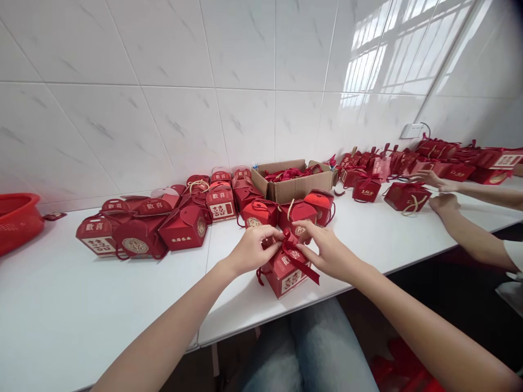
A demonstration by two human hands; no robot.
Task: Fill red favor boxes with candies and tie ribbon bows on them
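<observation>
A small red gift box (pixel 281 279) with a cream label on its front stands near the table's front edge. Across its top runs a dark red ribbon (pixel 300 263), one tail hanging down over the front right. My left hand (pixel 254 249) pinches the ribbon at the left of the box's top, fingers closed. From the right, my right hand (pixel 324 247) has thumb and index finger closed on the ribbon near the knot. A red cord loop sticks out at the box's left side.
Red boxes (pixel 141 231) cluster at the left and behind my hands. A cardboard box (pixel 300 188) of red ribbons stands by the wall. A red basin (pixel 18 220) is far left. Another person's hands (pixel 443 202) touch a box (pixel 404 197) at right.
</observation>
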